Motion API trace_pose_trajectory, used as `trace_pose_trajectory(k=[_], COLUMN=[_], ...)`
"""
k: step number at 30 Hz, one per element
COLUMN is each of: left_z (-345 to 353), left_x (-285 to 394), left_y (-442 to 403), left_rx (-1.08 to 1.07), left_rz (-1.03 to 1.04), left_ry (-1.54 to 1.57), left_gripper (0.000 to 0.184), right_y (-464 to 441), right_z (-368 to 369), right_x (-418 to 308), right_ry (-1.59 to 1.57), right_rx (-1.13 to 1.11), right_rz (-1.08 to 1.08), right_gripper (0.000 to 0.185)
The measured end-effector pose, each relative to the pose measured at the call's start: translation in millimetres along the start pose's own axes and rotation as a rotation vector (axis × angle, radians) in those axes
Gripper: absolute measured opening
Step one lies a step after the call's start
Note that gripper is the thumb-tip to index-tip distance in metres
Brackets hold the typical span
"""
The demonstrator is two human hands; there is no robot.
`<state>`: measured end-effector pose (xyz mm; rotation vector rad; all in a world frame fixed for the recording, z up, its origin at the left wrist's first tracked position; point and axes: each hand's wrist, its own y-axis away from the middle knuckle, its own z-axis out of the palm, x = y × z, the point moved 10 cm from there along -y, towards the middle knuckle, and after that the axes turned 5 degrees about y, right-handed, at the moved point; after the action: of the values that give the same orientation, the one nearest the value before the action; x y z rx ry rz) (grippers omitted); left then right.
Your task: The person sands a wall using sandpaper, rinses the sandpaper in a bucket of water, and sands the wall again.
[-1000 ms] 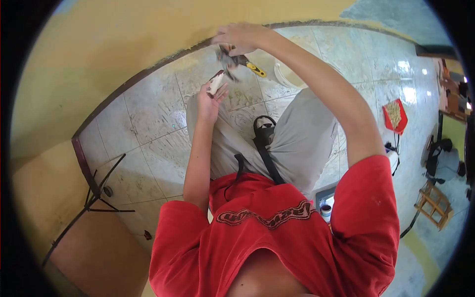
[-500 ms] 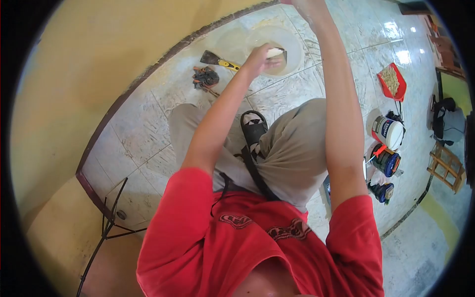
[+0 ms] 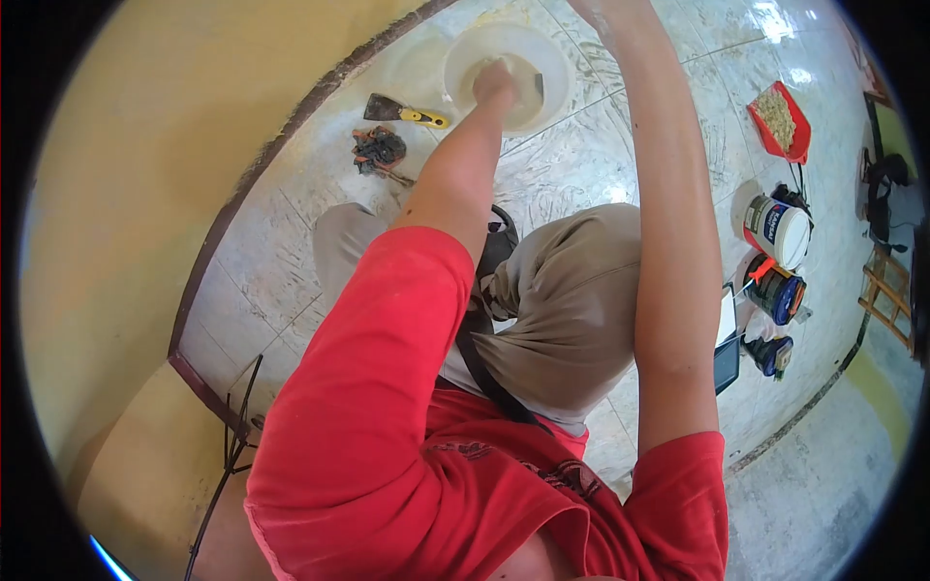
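While the person sits or crouches low over the tiled floor [image 3: 572, 174], the left hand [image 3: 495, 83] reaches down inside the white bucket [image 3: 513, 41], into cloudy water [image 3: 521, 104]. Its fingers are hidden, so I cannot tell whether it is open, closed or gripping something. Just to its right, inside the bucket, shows a small dark piece [image 3: 539, 83]; whether the hand touches it is unclear. The right forearm [image 3: 668, 194] stretches forward past the raised knee, and the right hand lies beyond the top edge of the view, its state impossible to tell.

The bucket stands on the floor ahead of the person. Near it on the left lies a scraper [image 3: 407, 112], yellow handle toward the bucket and dark blade toward the wall [image 3: 184, 126]. Just beside the scraper, on the person's side, sits a crumpled dark clump [image 3: 378, 148].

Well off to the right are a red dustpan [image 3: 801, 142] holding pale debris [image 3: 773, 118], then a white tub [image 3: 775, 230], a dark tub [image 3: 775, 293] and a smaller dark tub [image 3: 770, 355], in a rough row. Between this row and the right arm, a tray [image 3: 727, 368] shows in part. Toward the lower left stands a thin black frame [image 3: 232, 455].
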<state>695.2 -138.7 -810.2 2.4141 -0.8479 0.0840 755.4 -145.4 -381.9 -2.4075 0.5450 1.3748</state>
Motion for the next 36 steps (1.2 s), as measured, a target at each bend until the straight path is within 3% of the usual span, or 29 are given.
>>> trace_pose_trajectory(k=[1, 2, 3, 4, 8, 10, 14, 16, 20, 22, 26, 29, 35, 36], left_z=[-36, -36, -23, -6, 21, 26, 43, 25, 15, 23, 29, 26, 34, 33], left_x=[4, 5, 16, 24, 15, -2, -3, -3, 11, -2, 13, -2, 5, 6], left_y=[24, 20, 7, -2, 3, 27, 33, 46, 49, 34, 27, 37, 17, 17], left_rx=[0.192, 0.184, 0.019, -0.143, -0.058, -0.393, -0.344, -0.35, -0.467, -0.34, -0.312, -0.347, -0.328, -0.341], left_rz=[-0.097, -0.094, 0.005, 0.104, 0.143, -0.068, -0.018, -0.19, -0.016, -0.107, -0.1, -0.247, -0.162, -0.114], left_ry=[0.241, 0.238, 0.151, 0.064, 0.009, -0.138, -0.004, -0.011, -0.313, 0.032, -0.042, 0.191, 0.265, 0.155], left_gripper=[0.033, 0.033, 0.039, 0.056, 0.074, 0.088, 0.098, 0.104, 0.105, 0.105, 0.106, 0.099, 0.099, 0.095], right_y=[1, 2, 3, 3, 3, 4, 10, 11, 9, 10, 6, 7, 6, 7], right_z=[1, 0, 0, -1, 3, 0, 3, 2, 4, 6, 10, 19, 24, 26], right_x=[-2, -1, -3, -5, -8, -18, -21, -22, -20, -22, -26, -27, -34, -34], right_ry=[0.062, 0.061, 0.07, 0.079, 0.116, 0.164, 0.196, 0.2, 0.17, 0.176, 0.2, 0.185, 0.234, 0.212], right_rx=[-0.012, -0.009, -0.001, 0.006, -0.017, 0.091, 0.014, 0.0, 0.024, -0.005, 0.006, -0.031, -0.047, -0.043], right_rz=[-0.023, -0.015, -0.021, -0.029, -0.04, -0.162, -0.122, -0.127, -0.16, -0.171, -0.184, -0.181, -0.146, -0.163], right_gripper=[0.044, 0.044, 0.044, 0.045, 0.046, 0.046, 0.045, 0.046, 0.046, 0.045, 0.046, 0.046, 0.046, 0.046])
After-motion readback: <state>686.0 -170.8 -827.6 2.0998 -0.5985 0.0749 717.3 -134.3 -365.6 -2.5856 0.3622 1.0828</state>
